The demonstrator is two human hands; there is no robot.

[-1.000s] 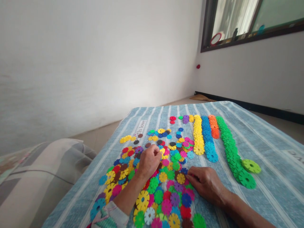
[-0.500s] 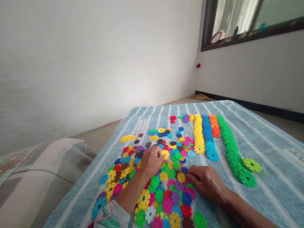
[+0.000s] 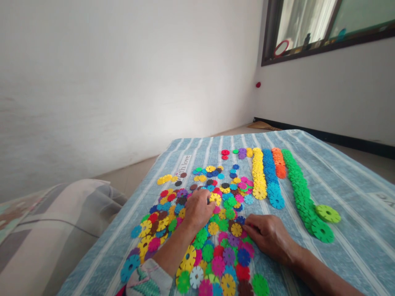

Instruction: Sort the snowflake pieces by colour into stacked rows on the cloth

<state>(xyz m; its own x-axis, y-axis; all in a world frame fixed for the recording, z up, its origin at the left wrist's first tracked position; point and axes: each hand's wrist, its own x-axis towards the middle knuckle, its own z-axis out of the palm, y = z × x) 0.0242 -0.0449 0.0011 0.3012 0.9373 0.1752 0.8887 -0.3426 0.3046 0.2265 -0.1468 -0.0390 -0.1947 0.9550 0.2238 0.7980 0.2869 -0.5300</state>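
Note:
A loose spread of flat plastic snowflake discs [image 3: 203, 222] in many colours covers the near middle of a blue striped cloth [image 3: 345, 185]. My left hand [image 3: 197, 207] rests on the spread, fingers curled, its fingertips beside a yellow disc [image 3: 215, 199]. My right hand [image 3: 268, 235] lies palm down at the spread's right edge, fingers together, touching the discs near a yellow disc [image 3: 236, 229]. Sorted rows lie farther back: a yellow row [image 3: 257, 174], a blue row [image 3: 271, 179], a short orange row [image 3: 278, 162] and a long green row [image 3: 300, 195].
Two larger green discs [image 3: 324, 222] lie at the near end of the green row. A few red and purple discs [image 3: 233, 153] sit at the far end. A grey striped pillow [image 3: 58, 222] lies at left. White walls and a window [image 3: 324, 24] stand behind.
My left hand has slid slightly forward and right over the discs, toward a yellow disc. My right hand has hardly moved.

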